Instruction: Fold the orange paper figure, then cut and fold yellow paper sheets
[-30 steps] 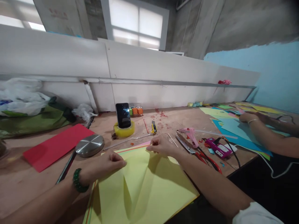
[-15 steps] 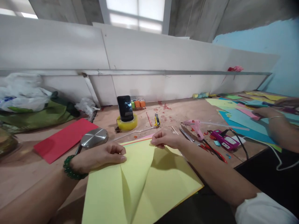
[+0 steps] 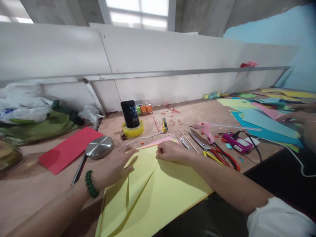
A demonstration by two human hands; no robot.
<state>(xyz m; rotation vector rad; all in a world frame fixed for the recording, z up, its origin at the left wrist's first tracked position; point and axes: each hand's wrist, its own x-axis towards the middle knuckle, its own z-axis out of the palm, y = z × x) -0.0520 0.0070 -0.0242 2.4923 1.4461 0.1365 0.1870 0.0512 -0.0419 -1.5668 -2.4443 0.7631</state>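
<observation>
A large yellow sheet [image 3: 160,197] lies over a stack of coloured sheets at the near edge of the table, with a raised fold running down its left part. My left hand [image 3: 118,166], below a green bead bracelet [image 3: 91,184], rests on the sheet's upper left with its fingers apart. At the sheet's top edge, my right hand [image 3: 170,153] is closed, thumb and fingers pinching the yellow paper. Pink paper [image 3: 160,141] peeks out beyond the stack's far edge.
Left: red sheet [image 3: 70,149], metal disc [image 3: 100,147]. Ahead: phone [image 3: 130,114] in yellow tape [image 3: 138,130], cutter [image 3: 165,124]. Right: scissors [image 3: 200,142], red-handled tool [image 3: 222,157], glue gun [image 3: 206,131], purple power strip [image 3: 237,143], and another person's hand [image 3: 300,117] by coloured papers.
My left hand has opened and moved forward onto the sheet. My right hand has shifted slightly left, and the yellow sheet lies flatter. The other person's arm has moved right.
</observation>
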